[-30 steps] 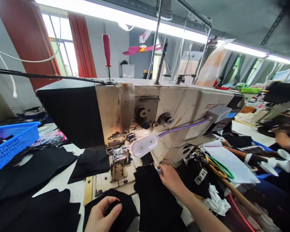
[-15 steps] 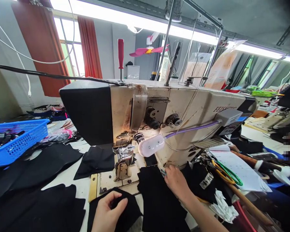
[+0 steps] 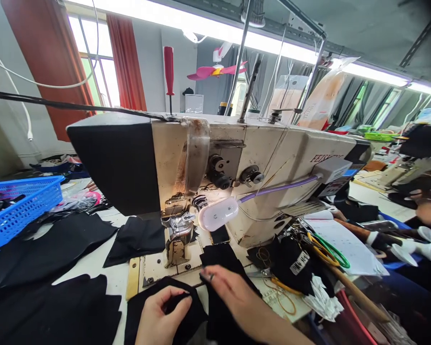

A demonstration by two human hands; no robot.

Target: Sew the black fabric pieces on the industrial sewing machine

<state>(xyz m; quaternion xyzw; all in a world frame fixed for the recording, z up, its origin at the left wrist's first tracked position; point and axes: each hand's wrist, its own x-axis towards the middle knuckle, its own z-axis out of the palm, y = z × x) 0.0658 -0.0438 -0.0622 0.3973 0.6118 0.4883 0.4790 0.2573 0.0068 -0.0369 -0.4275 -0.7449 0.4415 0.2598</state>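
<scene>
My left hand (image 3: 161,314) is at the bottom edge, fingers curled and pinching a small black fabric piece (image 3: 187,311) that lies on the table in front of the sewing machine (image 3: 273,158). My right hand (image 3: 230,292) is just right of it, over a second black fabric piece (image 3: 219,258). Its fingers are stretched toward the left hand, and a small dark thing sits at the fingertips, too small to name. The presser foot (image 3: 177,235) stands behind both hands, lit by a white lamp (image 3: 218,214).
Black fabric pieces (image 3: 57,249) cover the table's left side. A blue basket (image 3: 21,206) stands far left. Right of the machine lie scissors with green and yellow handles (image 3: 328,249), paper (image 3: 341,239), labels and clutter. Another person's hand (image 3: 427,211) shows far right.
My right hand has moved from the machine's base leftward and nearer, over the second black piece toward my left hand. The left hand keeps its pinch on the fabric.
</scene>
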